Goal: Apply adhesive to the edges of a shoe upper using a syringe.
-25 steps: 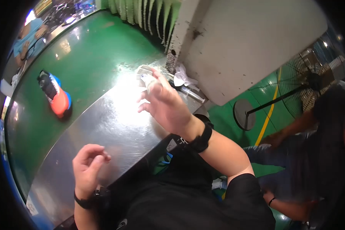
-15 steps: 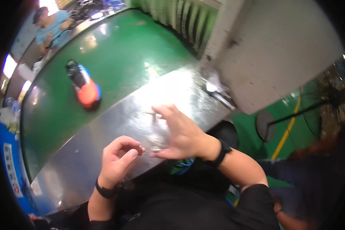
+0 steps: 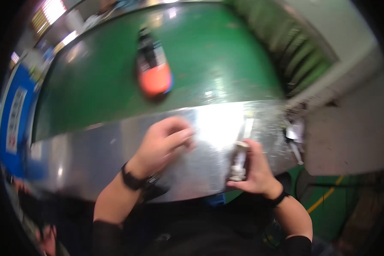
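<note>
In my right hand [image 3: 259, 170], over the right part of the metal tabletop [image 3: 89, 158], is a small pale spool-shaped object [image 3: 240, 162] with wide ends. My thumb and fingers grip it at its two ends. My left hand [image 3: 162, 143] hovers above the middle of the metal top, its fingers curled and the thumb pressed to them. Blur hides what, if anything, is between those fingers. Beyond the hands, a shoe [image 3: 155, 70] with an orange toe and dark upper lies on the green surface [image 3: 102, 81].
A white bag-like item [image 3: 295, 130] and a light bar lie at the right end of the metal top, beside a large grey panel [image 3: 350, 136]. A blue board [image 3: 15, 121] stands at the left. Another person's hand [image 3: 47, 239] shows at the lower left.
My view has turned, so the shoe and tabletop appear further right. My hands have drawn apart, the right one carrying the spool-shaped object; its fingers look closer around it.
</note>
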A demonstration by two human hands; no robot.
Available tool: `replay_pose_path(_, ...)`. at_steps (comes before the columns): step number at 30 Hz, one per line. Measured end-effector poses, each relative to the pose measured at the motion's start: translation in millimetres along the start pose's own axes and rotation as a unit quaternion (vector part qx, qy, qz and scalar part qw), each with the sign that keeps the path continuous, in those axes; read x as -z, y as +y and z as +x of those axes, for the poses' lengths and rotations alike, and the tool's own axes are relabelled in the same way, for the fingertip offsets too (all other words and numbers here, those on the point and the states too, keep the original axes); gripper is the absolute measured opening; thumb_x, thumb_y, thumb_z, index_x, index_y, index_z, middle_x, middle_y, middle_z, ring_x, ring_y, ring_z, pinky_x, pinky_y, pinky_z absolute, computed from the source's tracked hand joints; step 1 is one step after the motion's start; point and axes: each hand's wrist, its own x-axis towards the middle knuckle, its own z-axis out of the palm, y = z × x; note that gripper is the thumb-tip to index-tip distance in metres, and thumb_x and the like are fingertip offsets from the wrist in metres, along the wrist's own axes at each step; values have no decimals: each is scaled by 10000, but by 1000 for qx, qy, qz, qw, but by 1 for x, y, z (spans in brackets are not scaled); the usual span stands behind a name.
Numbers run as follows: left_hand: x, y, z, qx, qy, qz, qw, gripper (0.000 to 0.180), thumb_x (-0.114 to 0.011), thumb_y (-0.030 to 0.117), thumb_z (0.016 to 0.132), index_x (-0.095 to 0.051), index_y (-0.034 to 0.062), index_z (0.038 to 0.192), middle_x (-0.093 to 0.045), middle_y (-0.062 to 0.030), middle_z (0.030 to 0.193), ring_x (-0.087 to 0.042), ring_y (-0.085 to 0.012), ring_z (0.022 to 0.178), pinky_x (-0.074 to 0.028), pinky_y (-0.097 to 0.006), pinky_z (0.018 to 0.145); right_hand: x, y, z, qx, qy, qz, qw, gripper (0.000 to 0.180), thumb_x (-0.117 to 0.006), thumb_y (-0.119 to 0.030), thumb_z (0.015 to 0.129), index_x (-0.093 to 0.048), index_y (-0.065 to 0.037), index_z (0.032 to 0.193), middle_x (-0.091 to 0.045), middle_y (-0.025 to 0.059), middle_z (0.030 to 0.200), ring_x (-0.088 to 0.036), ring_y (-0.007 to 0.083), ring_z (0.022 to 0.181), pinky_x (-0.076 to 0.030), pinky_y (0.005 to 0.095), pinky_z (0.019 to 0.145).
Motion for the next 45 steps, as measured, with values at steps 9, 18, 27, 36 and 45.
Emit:
replay_pose_path(9, 16, -14, -6, -5, 38, -33, 999, 94, -569, 90, 907, -574, 12, 960, -601, -59, 835, -615, -151, 776, -482, -277, 690, 2, -2, -3, -9, -11, -51, 999, 1102, -868, -351, 515, -277, 21, 1367, -412, 217, 1263, -452, 364, 1116, -387, 411, 938)
replay_pose_path(18, 15, -14, -13, -7, 84, 26, 996, 124, -527, 132, 924, -516, 35, 847, -536, -48, 695, -501, -126, 618, -405, -243, 576, 3, -10, 9, 49, -1, -79, 996, 971, -823, -369, 594, -333, 8, 1342, -450, 204, 1249, -467, 366, 1116, -383, 427, 953)
replay_pose_path(27, 6, -18, -14, -9, 50, 32, 998, 143, -535, 134, 916, -514, 38, 813, -493, -28, 659, -497, -130, 602, -387, -235, 554, 4, -14, -2, 57, 34, -94, 993, 1028, -822, -362, 577, -289, 1, 1377, -441, 187, 1230, -495, 356, 1040, -405, 410, 908)
replay_pose_path(36, 5, -17, -11, 10, 40, 31, 999, 174, -534, 130, 917, -581, -3, 1017, -547, -31, 711, -561, -142, 682, -427, -234, 587, 7, -7, 0, 100, 61, -81, 990, 959, -821, -351, 567, -372, -137, 1387, -416, 171, 1206, -501, 337, 986, -430, 412, 853)
replay_pose_path(45, 7, -14, -15, 14, 67, 13, 998, 168, -539, 112, 916, -582, -5, 1028, -565, -38, 741, -574, -145, 701, -454, -239, 613, 6, -16, 1, 33, 51, -60, 996, 920, -825, -337, 579, -395, -122, 1363, -402, 194, 1187, -503, 351, 944, -441, 405, 839)
